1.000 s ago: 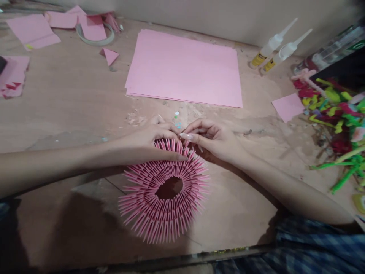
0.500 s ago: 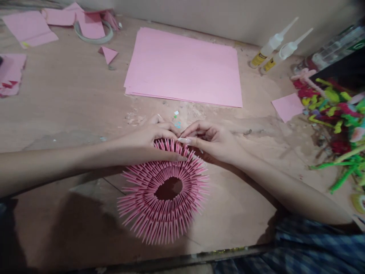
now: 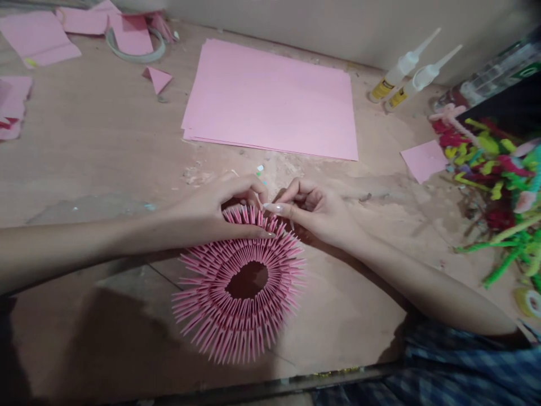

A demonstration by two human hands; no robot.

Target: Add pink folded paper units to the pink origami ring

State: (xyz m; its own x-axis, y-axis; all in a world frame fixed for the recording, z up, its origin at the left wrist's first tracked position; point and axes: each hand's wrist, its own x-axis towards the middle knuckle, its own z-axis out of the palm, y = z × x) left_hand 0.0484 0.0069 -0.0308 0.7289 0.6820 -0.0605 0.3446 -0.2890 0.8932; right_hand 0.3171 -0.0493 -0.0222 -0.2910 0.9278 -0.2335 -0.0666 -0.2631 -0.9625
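Observation:
A round pink 3D-origami ring [image 3: 236,332], built of several rows of folded paper points around an oval hole, sits low in the middle of the view. My left hand [image 3: 234,211] grips its far rim, the thumb laid across the points on the near side and the fingers curled behind. At the same rim, my right hand [image 3: 313,208] is closed in a pinch, thumb and forefinger at the paper points close to the left fingertips. Whether a separate small piece lies between those right fingertips is hidden.
Beyond my hands lies a stack of pink paper sheets [image 3: 270,101]. Pink scraps [image 3: 40,36] and a tape ring [image 3: 135,55] are far left. Two glue bottles [image 3: 397,73], a pink paper square [image 3: 424,160], colourful pipe cleaners [image 3: 490,158] and a tape roll [image 3: 528,301] are on the right.
My left fingers have bent more, their knuckles rising behind the rim. The right hand stays almost in place at the same spot. The whole view has shifted slightly.

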